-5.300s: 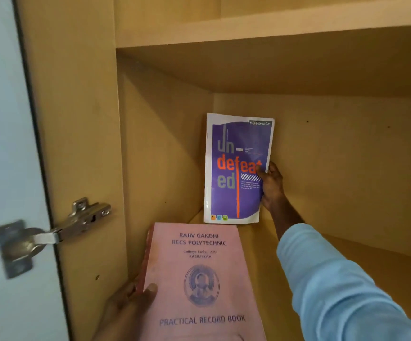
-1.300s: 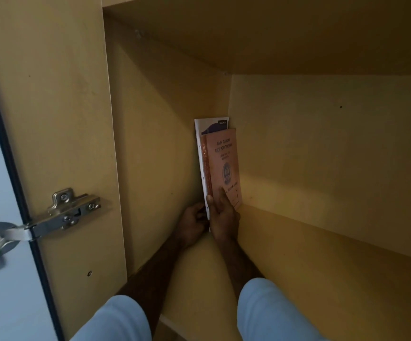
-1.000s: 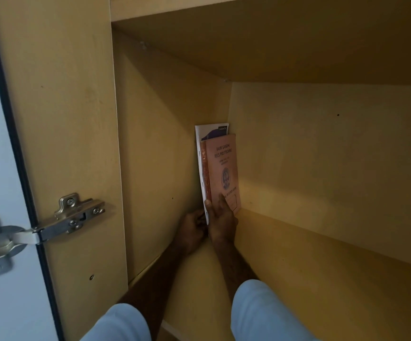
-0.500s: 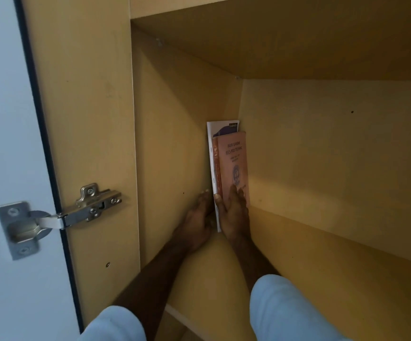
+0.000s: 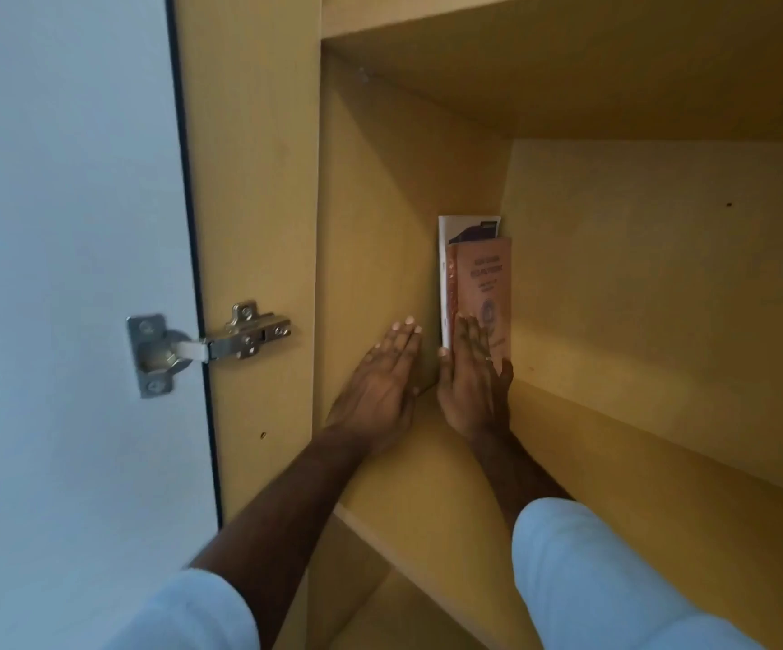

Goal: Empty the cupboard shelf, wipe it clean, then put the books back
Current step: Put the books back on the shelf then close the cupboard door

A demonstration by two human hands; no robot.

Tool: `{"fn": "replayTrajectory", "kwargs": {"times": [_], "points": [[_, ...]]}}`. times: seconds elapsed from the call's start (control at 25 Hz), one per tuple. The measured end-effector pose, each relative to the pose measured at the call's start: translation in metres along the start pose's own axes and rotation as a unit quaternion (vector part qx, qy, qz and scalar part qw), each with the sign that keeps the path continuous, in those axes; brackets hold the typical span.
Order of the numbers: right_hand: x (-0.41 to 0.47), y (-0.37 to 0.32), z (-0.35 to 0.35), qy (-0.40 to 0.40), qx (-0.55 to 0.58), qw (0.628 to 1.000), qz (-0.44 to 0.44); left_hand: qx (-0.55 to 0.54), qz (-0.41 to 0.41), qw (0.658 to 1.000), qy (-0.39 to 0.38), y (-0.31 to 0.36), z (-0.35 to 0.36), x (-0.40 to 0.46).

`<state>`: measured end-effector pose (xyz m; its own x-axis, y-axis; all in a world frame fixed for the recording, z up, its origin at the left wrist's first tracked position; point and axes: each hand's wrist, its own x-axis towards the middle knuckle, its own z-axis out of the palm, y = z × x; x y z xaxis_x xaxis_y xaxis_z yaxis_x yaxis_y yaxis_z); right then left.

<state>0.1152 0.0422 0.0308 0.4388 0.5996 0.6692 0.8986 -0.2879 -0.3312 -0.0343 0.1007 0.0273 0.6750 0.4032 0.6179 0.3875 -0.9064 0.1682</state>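
Nearest, at 5 and 7 o'clock, two pale sleeves (image 5: 581,579) lead bare forearms into the cupboard. At 9 o'clock the open door (image 5: 66,274) hangs on a metal hinge (image 5: 211,347) fixed to the side panel. Just past centre, toward 6 o'clock, both hands lie on the shelf (image 5: 614,462) in its back left corner. The left hand (image 5: 382,382) is flat, fingers straight and close together, fingertips (image 5: 403,327) pointing at 12 o'clock along the side wall, a narrow gap apart from the books. The right hand (image 5: 471,382) lies just beside it at 3 o'clock, fingers straight and pressed together against the lower cover of the pink book (image 5: 483,283), thumb beside the spines. The pink book stands upright in the corner, cover facing right. Behind it, against the side wall, stands a white book (image 5: 466,227), its top edge rising above the pink one. Both books touch each other and reach the back wall at 12 o'clock.
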Motion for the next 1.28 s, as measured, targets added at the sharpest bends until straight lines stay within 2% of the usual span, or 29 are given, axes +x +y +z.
{"fn": "replayTrajectory", "kwargs": {"times": [0.24, 0.48, 0.6, 0.72, 0.88, 1.04, 1.16, 1.28], "points": [[-0.028, -0.041, 0.018, -0.031, 0.001, 0.998, -0.058, 0.047, -0.014, 0.999, -0.019, -0.01, -0.023, -0.052], [-0.057, -0.07, 0.004, 0.002, 0.007, 0.997, -0.071, 0.131, 0.031, 0.991, -0.003, -0.013, -0.051, -0.109], [-0.091, -0.106, -0.003, 0.018, 0.031, 0.996, -0.088, 0.142, 0.051, 0.988, 0.024, -0.022, -0.078, -0.153], [-0.143, -0.15, -0.004, 0.001, 0.042, 0.992, -0.122, 0.17, 0.087, 0.981, 0.033, -0.02, -0.103, -0.201], [-0.209, -0.214, -0.001, 0.008, 0.044, 0.979, -0.2, 0.24, 0.025, 0.967, 0.078, -0.045, -0.146, -0.283], [-0.256, -0.295, 0.003, 0.016, 0.059, 0.949, -0.308, 0.287, -0.046, 0.951, 0.106, -0.084, -0.204, -0.376], [-0.293, -0.361, 0.013, 0.015, 0.081, 0.916, -0.393, 0.295, -0.119, 0.944, 0.086, -0.107, -0.242, -0.449], [-0.347, -0.432, 0.032, -0.009, 0.114, 0.876, -0.468, 0.312, -0.215, 0.923, 0.065, -0.119, -0.274, -0.537]]}}
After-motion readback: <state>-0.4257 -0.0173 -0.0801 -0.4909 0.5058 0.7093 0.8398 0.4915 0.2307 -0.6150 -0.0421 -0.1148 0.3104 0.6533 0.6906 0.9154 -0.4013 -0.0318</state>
